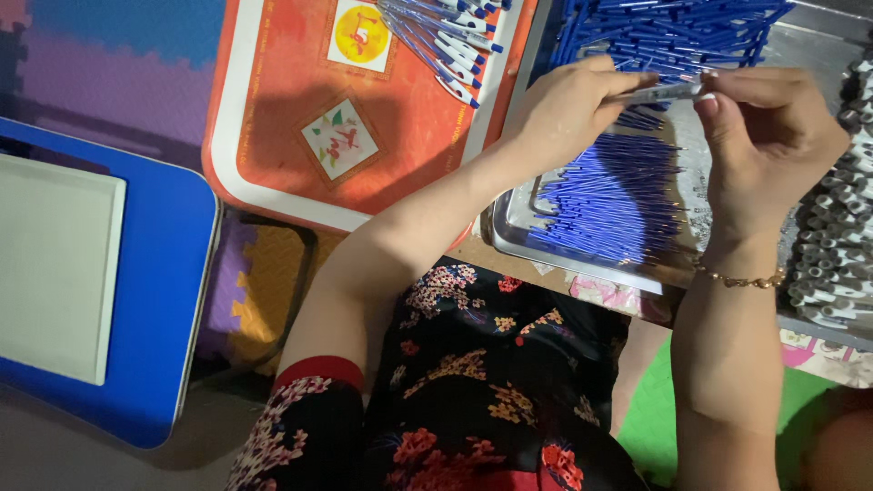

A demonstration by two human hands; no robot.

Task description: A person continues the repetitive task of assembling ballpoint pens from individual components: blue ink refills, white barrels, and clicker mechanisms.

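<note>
The orange tray [273,136] serves as the landmark. Two printed labels sit on its floor: a square white one with a yellow disc [358,35] near its far edge, and a diamond-set white one with green and red marks [339,138] at its middle. No packages, signs or screens show around it.

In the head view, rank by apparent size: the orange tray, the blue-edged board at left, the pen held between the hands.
1. Orange tray and blue-edged board: look alike, both cut off by the frame, so unranked.
2. Pen, held by left hand and right hand: clearly smallest.
</note>
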